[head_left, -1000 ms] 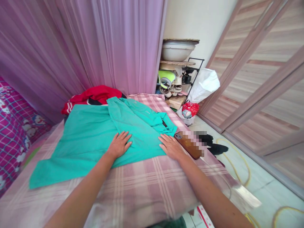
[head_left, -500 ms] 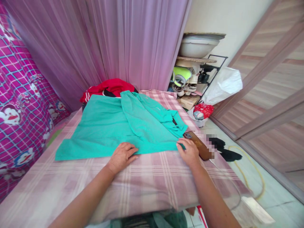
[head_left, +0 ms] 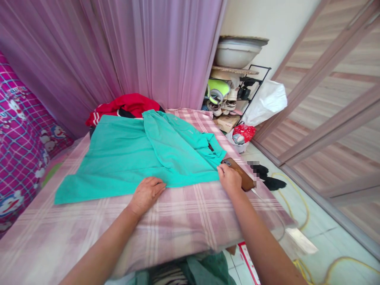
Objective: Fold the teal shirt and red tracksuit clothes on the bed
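Note:
A teal long-sleeved top [head_left: 118,146] is spread across the bed, one sleeve folded diagonally over its body and the collar end to the right. At the middle of its near edge lies my left hand [head_left: 147,194], fingers together and closed on the hem of cloth there. My right hand [head_left: 230,178] pinches the top's near right corner between thumb and fingers. Right beside that hand, partly covered by it, is a phone in a brown case [head_left: 242,174] with a white cable plugged in.
A red garment [head_left: 127,103] lies bunched behind the top, against purple curtains [head_left: 166,51]. Plaid cloth [head_left: 184,213] covers the bed. Beyond its right side stand a shoe rack [head_left: 255,87], a white bag [head_left: 267,103] and wooden sliding doors [head_left: 326,107].
The view has shifted, so the scene sits further left. Fingers and thumb of both hands have come closer together at the top's near edge. The top keeps its layout.

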`<state>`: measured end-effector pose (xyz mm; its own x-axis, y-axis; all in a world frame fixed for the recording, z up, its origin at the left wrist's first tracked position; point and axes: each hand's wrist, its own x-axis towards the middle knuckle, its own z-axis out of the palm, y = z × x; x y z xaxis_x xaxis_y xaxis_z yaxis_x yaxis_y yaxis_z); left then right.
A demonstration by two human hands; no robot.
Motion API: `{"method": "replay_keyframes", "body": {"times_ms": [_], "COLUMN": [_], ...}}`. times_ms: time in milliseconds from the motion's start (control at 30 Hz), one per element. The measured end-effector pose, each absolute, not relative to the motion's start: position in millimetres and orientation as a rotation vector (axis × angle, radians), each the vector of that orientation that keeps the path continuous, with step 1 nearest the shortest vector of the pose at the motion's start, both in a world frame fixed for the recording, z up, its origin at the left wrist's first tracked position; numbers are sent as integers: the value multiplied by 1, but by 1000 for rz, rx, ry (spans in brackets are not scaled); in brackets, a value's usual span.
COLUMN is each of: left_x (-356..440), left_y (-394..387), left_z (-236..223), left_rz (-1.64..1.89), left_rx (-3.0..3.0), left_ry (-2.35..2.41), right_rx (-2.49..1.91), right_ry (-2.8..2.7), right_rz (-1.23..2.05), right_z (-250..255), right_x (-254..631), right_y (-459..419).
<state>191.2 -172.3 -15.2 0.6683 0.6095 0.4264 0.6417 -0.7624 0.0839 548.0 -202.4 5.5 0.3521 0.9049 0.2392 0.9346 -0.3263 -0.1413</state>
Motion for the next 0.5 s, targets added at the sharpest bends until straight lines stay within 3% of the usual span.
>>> {"method": "replay_keyframes", "body": {"times_ms": [267,500], "left_x": [192,191], "left_y": [-172,-170], "left_z": [-16,-20], "left_rz": [-644,-565], "left_rx": [-2911,-2931], "left_ry": [-1080,-1057], "right_rx": [-2380,-2040], "right_ry": [-1778,-1827], "right_rz": [-285,-313], "right_z": [-2,11], "right_x": [555,538], "right_y": [-194,-209]}}
